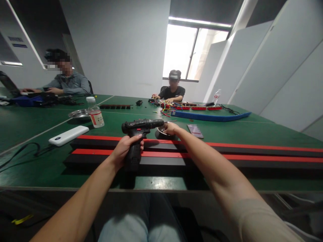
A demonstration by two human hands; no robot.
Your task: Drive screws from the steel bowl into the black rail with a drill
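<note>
My left hand (pixel 124 149) is wrapped round the grip of a black cordless drill (pixel 135 134), which points to the right with a long thin bit in its chuck. My right hand (pixel 171 128) reaches into a small metal bowl (pixel 163 134); its fingertips are down inside the rim, and what they touch is too small to make out. Beneath both arms lie two long black bars with red top strips, the nearer bar (pixel 161 159) and the farther bar (pixel 101 143), side by side across the table.
Left are a white power bank (pixel 68 135) with a cable, a water bottle (pixel 96 114) and a metal dish (pixel 79 114). A phone-like slab (pixel 195 131) lies right of the bowl. Farther back are a blue strip (pixel 212 116), coloured wires (pixel 166 107) and two seated people.
</note>
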